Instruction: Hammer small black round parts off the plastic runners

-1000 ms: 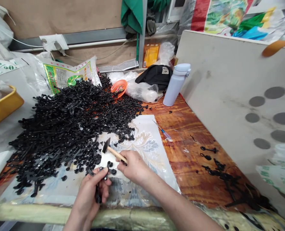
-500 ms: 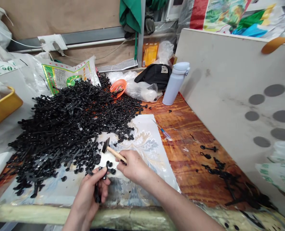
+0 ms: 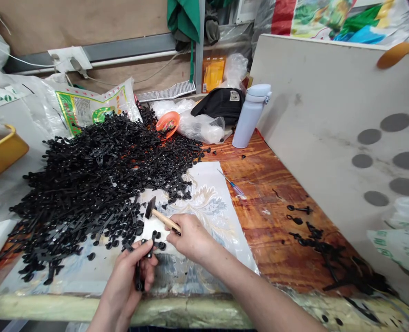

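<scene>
My right hand (image 3: 188, 237) is closed around the wooden handle of a small hammer (image 3: 161, 218), whose dark head points up and left above the mat. My left hand (image 3: 135, 265), just left of it, pinches a black plastic part (image 3: 139, 279) between thumb and fingers; part of the piece hangs below the fingers. A few small round black pieces (image 3: 161, 246) lie between the two hands on a pale patch of the patterned mat (image 3: 207, 207). Behind my left hand spreads a large heap of similar black parts (image 3: 97, 170).
A screwdriver (image 3: 237, 189) lies at the mat's right edge. Behind stand a pale blue bottle (image 3: 251, 117), a black bag (image 3: 220, 106) and an orange dish (image 3: 168, 124). Loose black pieces (image 3: 323, 249) lie at right beside a grey panel (image 3: 311, 106). A yellow bin (image 3: 3, 154) is at left.
The whole view has shifted slightly. Both hands keep nearly the same pose, with the hammer and the black part still held.
</scene>
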The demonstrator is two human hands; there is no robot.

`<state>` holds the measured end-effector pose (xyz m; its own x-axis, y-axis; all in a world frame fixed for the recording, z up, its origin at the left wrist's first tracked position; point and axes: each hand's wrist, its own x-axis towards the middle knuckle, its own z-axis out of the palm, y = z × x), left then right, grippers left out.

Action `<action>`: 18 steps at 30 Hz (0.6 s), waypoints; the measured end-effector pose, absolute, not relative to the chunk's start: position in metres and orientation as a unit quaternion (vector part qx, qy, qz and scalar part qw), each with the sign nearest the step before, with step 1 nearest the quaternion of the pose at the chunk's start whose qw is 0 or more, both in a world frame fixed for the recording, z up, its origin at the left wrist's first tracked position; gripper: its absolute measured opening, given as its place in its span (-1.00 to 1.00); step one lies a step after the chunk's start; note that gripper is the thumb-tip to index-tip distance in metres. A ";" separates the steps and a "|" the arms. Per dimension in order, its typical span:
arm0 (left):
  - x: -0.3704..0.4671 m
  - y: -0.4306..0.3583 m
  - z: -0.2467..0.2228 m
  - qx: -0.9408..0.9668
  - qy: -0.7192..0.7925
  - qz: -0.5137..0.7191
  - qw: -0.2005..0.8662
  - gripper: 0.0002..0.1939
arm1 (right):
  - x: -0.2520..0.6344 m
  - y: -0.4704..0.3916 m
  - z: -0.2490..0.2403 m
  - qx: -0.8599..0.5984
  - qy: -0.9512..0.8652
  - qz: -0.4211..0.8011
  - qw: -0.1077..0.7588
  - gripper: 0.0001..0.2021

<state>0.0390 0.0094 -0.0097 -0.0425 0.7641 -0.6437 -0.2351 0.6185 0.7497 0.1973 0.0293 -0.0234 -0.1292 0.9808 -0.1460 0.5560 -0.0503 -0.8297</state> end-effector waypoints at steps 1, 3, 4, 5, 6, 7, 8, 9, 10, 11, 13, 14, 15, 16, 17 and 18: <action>0.039 0.009 -0.010 0.216 0.614 0.379 0.658 -0.77 | 0.197 0.029 -0.023 -0.604 -0.636 0.401 0.266 -0.83; 0.039 0.009 -0.010 0.219 0.615 0.375 0.658 -0.75 | 0.198 0.029 -0.023 -0.602 -0.636 0.402 0.267 -0.82; 0.038 0.009 -0.011 0.221 0.615 0.374 0.658 -0.75 | 0.198 0.029 -0.023 -0.601 -0.636 0.402 0.267 -0.82; 0.037 0.008 -0.012 0.224 0.615 0.373 0.657 -0.74 | 0.198 0.029 -0.023 -0.601 -0.636 0.403 0.268 -0.83; 0.037 0.008 -0.013 0.226 0.615 0.373 0.657 -0.73 | 0.198 0.029 -0.023 -0.600 -0.636 0.404 0.269 -0.83; 0.036 0.008 -0.014 0.229 0.615 0.373 0.656 -0.72 | 0.198 0.029 -0.023 -0.600 -0.636 0.404 0.270 -0.85; 0.035 0.008 -0.015 0.231 0.614 0.373 0.656 -0.72 | 0.198 0.029 -0.021 -0.599 -0.636 0.405 0.271 -0.88; 0.035 0.007 -0.016 0.233 0.614 0.373 0.656 -0.71 | 0.199 0.028 -0.019 -0.597 -0.636 0.404 0.273 -0.90; 0.035 0.007 -0.016 0.233 0.614 0.374 0.655 -0.71 | 0.199 0.027 -0.016 -0.595 -0.638 0.404 0.276 -0.89; 0.035 0.007 -0.016 0.232 0.615 0.375 0.653 -0.71 | 0.200 0.026 -0.011 -0.590 -0.641 0.403 0.281 -0.85; 0.036 0.007 -0.016 0.227 0.617 0.381 0.650 -0.70 | 0.204 0.021 0.001 -0.573 -0.649 0.397 0.304 -0.80; 0.037 0.006 -0.016 0.225 0.619 0.382 0.649 -0.70 | 0.206 0.018 0.007 -0.562 -0.655 0.393 0.317 -0.79; 0.038 0.006 -0.015 0.224 0.620 0.381 0.649 -0.69 | 0.208 0.015 0.014 -0.551 -0.661 0.390 0.328 -0.77; 0.038 0.006 -0.015 0.225 0.620 0.378 0.649 -0.67 | 0.211 0.012 0.020 -0.541 -0.668 0.385 0.335 -0.75; 0.039 0.006 -0.014 0.230 0.620 0.375 0.650 -0.65 | 0.214 0.009 0.024 -0.534 -0.677 0.380 0.334 -0.72; 0.039 0.006 -0.014 0.236 0.619 0.371 0.651 -0.63 | 0.217 0.006 0.027 -0.527 -0.690 0.375 0.325 -0.69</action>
